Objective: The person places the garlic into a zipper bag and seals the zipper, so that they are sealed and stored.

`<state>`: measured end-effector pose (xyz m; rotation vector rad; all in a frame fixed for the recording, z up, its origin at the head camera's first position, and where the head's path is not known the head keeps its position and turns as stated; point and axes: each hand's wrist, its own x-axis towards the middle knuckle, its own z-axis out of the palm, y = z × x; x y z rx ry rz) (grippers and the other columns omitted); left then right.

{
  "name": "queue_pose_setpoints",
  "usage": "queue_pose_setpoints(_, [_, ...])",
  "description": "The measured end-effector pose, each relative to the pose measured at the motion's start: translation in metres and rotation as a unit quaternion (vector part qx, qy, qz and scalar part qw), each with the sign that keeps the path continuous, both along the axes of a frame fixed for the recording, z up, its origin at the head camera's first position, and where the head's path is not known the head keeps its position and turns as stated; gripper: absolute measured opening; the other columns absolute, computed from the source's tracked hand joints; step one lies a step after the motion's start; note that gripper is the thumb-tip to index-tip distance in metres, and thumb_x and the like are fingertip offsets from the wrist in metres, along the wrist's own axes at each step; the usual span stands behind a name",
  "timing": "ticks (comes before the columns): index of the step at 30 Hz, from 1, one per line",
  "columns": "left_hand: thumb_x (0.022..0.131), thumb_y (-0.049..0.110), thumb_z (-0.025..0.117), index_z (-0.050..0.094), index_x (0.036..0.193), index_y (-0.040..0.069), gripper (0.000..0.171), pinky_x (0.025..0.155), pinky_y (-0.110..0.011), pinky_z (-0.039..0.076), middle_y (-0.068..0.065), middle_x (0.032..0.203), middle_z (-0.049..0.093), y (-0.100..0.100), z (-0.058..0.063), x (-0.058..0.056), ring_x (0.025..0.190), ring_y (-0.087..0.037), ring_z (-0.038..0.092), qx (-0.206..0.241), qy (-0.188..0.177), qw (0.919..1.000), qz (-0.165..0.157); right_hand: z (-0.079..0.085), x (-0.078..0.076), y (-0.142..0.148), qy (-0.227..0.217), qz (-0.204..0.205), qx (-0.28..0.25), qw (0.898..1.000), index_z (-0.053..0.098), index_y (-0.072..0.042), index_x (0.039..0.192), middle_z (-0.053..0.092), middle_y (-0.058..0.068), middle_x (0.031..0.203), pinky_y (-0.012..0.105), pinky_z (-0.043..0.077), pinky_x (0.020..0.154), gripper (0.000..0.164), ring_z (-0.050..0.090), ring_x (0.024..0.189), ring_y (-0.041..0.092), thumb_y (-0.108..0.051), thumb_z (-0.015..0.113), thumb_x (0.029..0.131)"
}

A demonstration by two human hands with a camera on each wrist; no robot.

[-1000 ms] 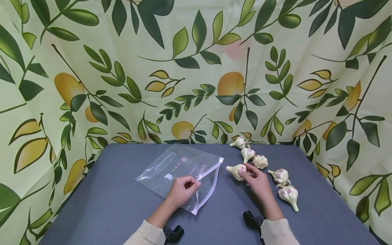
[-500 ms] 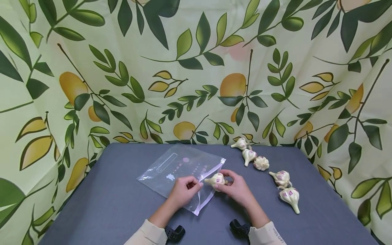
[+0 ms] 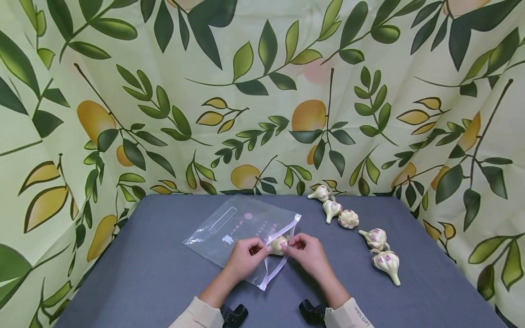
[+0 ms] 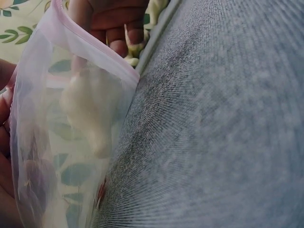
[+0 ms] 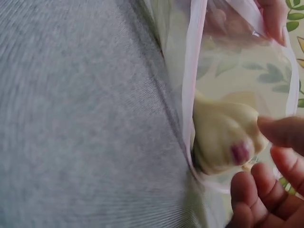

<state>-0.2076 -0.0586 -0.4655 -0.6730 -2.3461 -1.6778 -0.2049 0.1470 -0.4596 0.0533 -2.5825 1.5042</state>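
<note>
A clear zip bag point(image 3: 213, 228) with a pinkish-white zip edge lies on the table, its mouth facing right. My left hand point(image 3: 244, 258) pinches the upper side of that mouth and holds it apart from the lower edge. Just inside the opening sits a garlic bulb point(image 3: 279, 245), white with purple marks, its stem pointing into the bag. My right hand point(image 3: 311, 255) is at the mouth. Its thumb touches the root end of the bulb point(image 5: 223, 135), while the other fingers are loosely bent outside in the right wrist view. Through the film, the left wrist view shows the bulb point(image 4: 92, 107) blurred.
Several more garlic bulbs lie on the right: a back group with a rounded bulb point(image 3: 348, 219), and a nearer pair including a long-stemmed bulb point(image 3: 387, 263). A leaf-patterned cloth point(image 3: 262, 114) surrounds the back and sides of the grey table point(image 3: 156, 273).
My right hand has carried the garlic bulb left from beside the other bulbs into the bag's mouth, and its fingers have come away from the bulb. My left hand keeps its hold on the bag.
</note>
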Motion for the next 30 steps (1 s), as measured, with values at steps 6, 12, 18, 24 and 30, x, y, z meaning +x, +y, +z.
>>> queue_pose_setpoints(6, [0.085, 0.015, 0.075, 0.066, 0.071, 0.014, 0.017, 0.050, -0.017, 0.036, 0.007, 0.060, 0.051, -0.001, -0.001, -0.001, 0.054, 0.000, 0.043, 0.001, 0.013, 0.9999, -0.007, -0.005, -0.001, 0.001, 0.008, 0.037, 0.003, 0.999, 0.062, -0.008, 0.073, 0.056, -0.004, 0.064, 0.021, 0.040, 0.053, 0.019, 0.048, 0.057, 0.005, -0.002, 0.079, 0.073])
queue_pose_setpoints(12, [0.086, 0.015, 0.075, 0.065, 0.071, 0.015, 0.018, 0.050, -0.017, 0.035, 0.007, 0.060, 0.049, -0.002, -0.001, -0.001, 0.054, -0.001, 0.043, -0.002, 0.008, 0.9999, -0.008, -0.007, -0.001, 0.000, 0.008, 0.050, -0.004, 0.999, 0.068, -0.008, 0.080, 0.060, -0.001, 0.067, 0.022, 0.040, 0.053, 0.013, 0.049, 0.057, 0.007, -0.002, 0.078, 0.075])
queue_pose_setpoints(18, [0.086, 0.009, 0.074, 0.066, 0.072, 0.012, 0.016, 0.050, -0.017, 0.034, 0.005, 0.060, 0.049, 0.001, 0.003, 0.001, 0.054, -0.001, 0.041, -0.019, -0.012, 0.9997, 0.007, -0.007, -0.002, -0.002, 0.009, 0.062, 0.001, 0.998, 0.073, -0.008, 0.091, 0.070, 0.003, 0.081, 0.022, 0.044, 0.056, 0.011, 0.053, 0.062, 0.008, -0.007, 0.076, 0.080])
queue_pose_setpoints(24, [0.085, 0.002, 0.071, 0.065, 0.071, 0.004, 0.016, 0.051, -0.016, 0.034, 0.001, 0.059, 0.049, 0.001, 0.026, 0.016, 0.054, -0.001, 0.040, -0.025, -0.007, 0.9997, -0.001, -0.007, -0.002, -0.003, -0.002, 0.127, 0.028, 0.992, 0.069, -0.005, 0.117, 0.063, 0.002, 0.066, 0.023, 0.042, 0.048, 0.032, 0.051, 0.052, 0.006, -0.008, 0.071, 0.085])
queue_pose_setpoints(30, [0.086, 0.003, 0.071, 0.065, 0.072, 0.004, 0.015, 0.050, -0.017, 0.036, 0.000, 0.060, 0.051, 0.001, 0.020, 0.012, 0.054, -0.001, 0.041, -0.021, 0.004, 0.9997, -0.007, -0.002, -0.002, 0.001, -0.007, 0.133, 0.037, 0.990, 0.066, -0.004, 0.122, 0.052, -0.002, 0.056, 0.024, 0.038, 0.044, 0.037, 0.046, 0.047, 0.006, -0.007, 0.070, 0.085])
